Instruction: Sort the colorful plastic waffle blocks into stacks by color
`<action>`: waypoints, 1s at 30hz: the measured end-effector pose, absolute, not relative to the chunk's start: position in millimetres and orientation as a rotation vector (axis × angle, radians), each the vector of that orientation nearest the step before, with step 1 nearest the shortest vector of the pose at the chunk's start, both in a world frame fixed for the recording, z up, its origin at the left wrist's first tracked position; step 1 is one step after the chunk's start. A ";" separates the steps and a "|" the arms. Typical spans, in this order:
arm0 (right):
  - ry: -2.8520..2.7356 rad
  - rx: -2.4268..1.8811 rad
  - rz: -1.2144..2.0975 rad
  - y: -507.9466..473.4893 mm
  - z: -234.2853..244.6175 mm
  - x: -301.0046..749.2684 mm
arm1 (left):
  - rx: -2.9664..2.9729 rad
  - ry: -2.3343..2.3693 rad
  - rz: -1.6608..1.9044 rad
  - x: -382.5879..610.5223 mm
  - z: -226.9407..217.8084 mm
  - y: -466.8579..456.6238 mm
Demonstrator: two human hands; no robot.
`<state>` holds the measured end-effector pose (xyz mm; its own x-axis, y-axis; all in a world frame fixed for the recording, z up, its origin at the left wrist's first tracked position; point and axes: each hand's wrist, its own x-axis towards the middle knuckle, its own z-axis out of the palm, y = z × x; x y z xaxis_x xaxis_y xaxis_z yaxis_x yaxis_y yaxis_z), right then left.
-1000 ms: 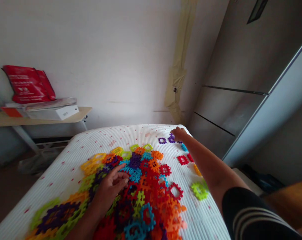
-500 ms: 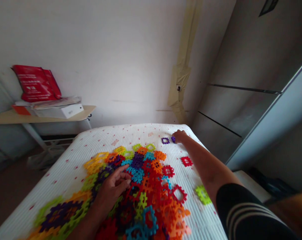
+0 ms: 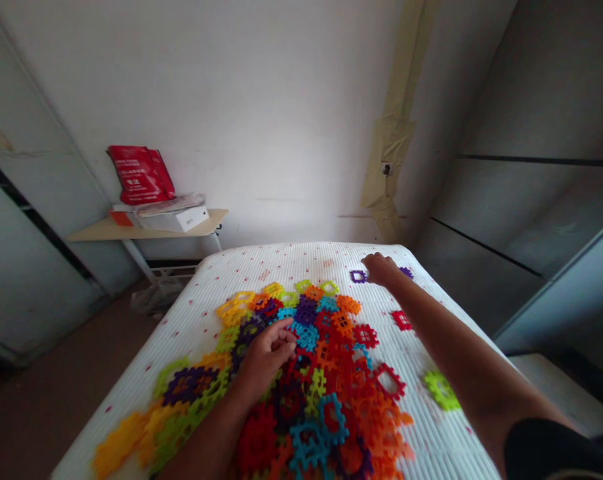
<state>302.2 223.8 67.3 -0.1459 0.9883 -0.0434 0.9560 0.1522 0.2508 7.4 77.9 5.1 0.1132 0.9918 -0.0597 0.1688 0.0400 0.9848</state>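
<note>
My left hand (image 3: 270, 352) hovers over a heap of colourful plastic interlocking pieces, its fingers loosely bent, thumb apart and nothing seen between them. Just beyond its fingertips lie blue pieces (image 3: 306, 336) and a dark purple piece (image 3: 306, 309). At the bed's far side, my right hand (image 3: 381, 268) reaches out with its fingers apart, close to a purple square frame piece (image 3: 352, 276); whether it touches the frame is unclear. Another purple piece (image 3: 406, 273) lies just right of that hand. A red piece (image 3: 401, 320) and a lime-green piece (image 3: 440, 391) are near my right forearm.
The pieces lie on a white ribbed bed cover (image 3: 181, 320) with red dots. Yellow pieces (image 3: 118, 445) spread toward the near left. A side table (image 3: 98, 230) at left bears a red bag (image 3: 138, 175) and a white box (image 3: 181, 219). Grey cabinet doors (image 3: 541, 200) stand at right.
My view has turned left. The purple piece under my right fingers has been let go and lies right of the hand, which has moved toward the purple frame. The left hand stays over the heap.
</note>
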 end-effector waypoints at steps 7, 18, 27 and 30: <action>2.609 1.753 0.268 122.6 74.0 252.8 | 1.471 1.283 1.029 4.6 4.9 74.9; 2.393 1.790 0.190 58.0 23.2 264.0 | 2.410 1.539 0.595 27.6 41.2 109.1; 2.372 1.810 0.126 58.6 16.4 257.8 | 2.513 1.720 0.255 51.4 23.8 136.6; 2.380 1.811 0.124 58.2 14.5 257.2 | 2.527 1.762 0.202 53.1 21.4 137.7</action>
<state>257.2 58.2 14.5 -0.2609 0.9630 -0.0676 0.9508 0.2684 0.1546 53.1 137.7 21.4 0.3403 0.9372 0.0760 0.9301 -0.3474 0.1195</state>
